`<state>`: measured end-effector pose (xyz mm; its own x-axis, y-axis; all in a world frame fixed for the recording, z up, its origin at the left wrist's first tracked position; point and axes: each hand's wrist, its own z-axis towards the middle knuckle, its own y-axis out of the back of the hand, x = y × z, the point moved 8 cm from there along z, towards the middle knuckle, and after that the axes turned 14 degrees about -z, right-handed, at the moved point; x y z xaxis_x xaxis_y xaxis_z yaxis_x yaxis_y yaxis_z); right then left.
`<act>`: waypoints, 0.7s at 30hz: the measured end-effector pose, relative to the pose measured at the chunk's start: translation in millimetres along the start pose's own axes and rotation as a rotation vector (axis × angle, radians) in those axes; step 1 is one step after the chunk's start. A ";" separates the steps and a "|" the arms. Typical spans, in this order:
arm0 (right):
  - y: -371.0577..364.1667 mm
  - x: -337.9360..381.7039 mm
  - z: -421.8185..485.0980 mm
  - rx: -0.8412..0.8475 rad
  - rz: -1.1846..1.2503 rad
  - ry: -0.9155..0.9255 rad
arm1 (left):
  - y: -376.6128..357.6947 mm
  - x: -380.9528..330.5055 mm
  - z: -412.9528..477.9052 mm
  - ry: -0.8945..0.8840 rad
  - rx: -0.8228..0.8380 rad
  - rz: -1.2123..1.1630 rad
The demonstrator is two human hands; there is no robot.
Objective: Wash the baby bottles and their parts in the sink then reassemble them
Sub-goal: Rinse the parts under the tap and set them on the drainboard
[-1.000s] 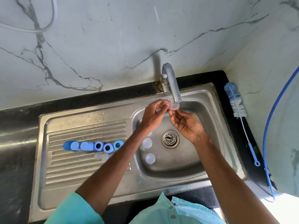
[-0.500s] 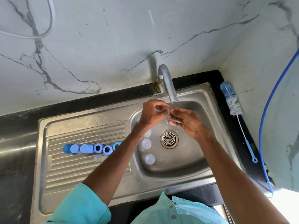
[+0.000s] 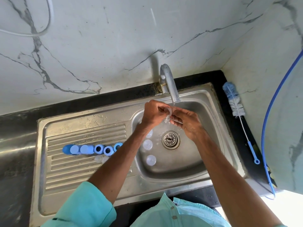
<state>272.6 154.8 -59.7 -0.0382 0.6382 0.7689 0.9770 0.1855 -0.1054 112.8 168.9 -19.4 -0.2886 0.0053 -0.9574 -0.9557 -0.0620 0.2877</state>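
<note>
Here my left hand (image 3: 154, 113) and right hand (image 3: 188, 123) meet under the faucet (image 3: 170, 86) spout, at twelve o'clock from the drain (image 3: 170, 139). Both pinch the small clear part (image 3: 169, 112) in the running water. Clear round pieces (image 3: 147, 144) sit at nine o'clock of the drain, and blue rings (image 3: 98, 149) line the drainboard (image 3: 82, 169) beyond.

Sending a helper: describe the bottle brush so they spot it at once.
Start at the steel sink. On the black counter right of it, by the wall, lies the brush. Only it has blue-and-white bristles and a thin handle ending in a blue loop.
</note>
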 end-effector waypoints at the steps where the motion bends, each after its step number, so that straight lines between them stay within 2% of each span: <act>1: -0.9 -0.4 1.6 -0.008 0.018 -0.010 | 1.0 1.9 -0.1 0.023 -0.034 -0.010; 4: 1.6 0.2 5.5 -0.094 -0.026 -0.014 | -1.9 11.9 -2.5 0.192 -0.071 -0.102; 7: 7.0 9.2 8.1 -0.163 -0.225 0.067 | -5.2 26.5 -5.4 0.377 -0.092 -0.194; 11: 1.5 14.2 6.5 -0.038 -0.255 0.148 | -13.4 40.5 -11.7 0.628 -0.076 -0.429; 14: 3.2 18.1 4.2 -0.021 -0.312 0.209 | -19.1 48.8 -20.5 0.778 -0.033 -0.580; 17: 12.4 23.2 3.8 -0.039 -0.323 0.236 | -17.6 53.9 -22.5 0.800 0.004 -0.665; 21: 14.8 26.3 9.2 -0.028 -0.466 0.234 | -10.6 51.8 -21.4 0.723 0.075 -0.597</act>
<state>284.2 181.2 -46.9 -0.4252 0.3083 0.8510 0.8729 0.3881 0.2955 109.2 148.5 -72.6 0.3321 -0.6073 -0.7218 -0.9426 -0.1845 -0.2784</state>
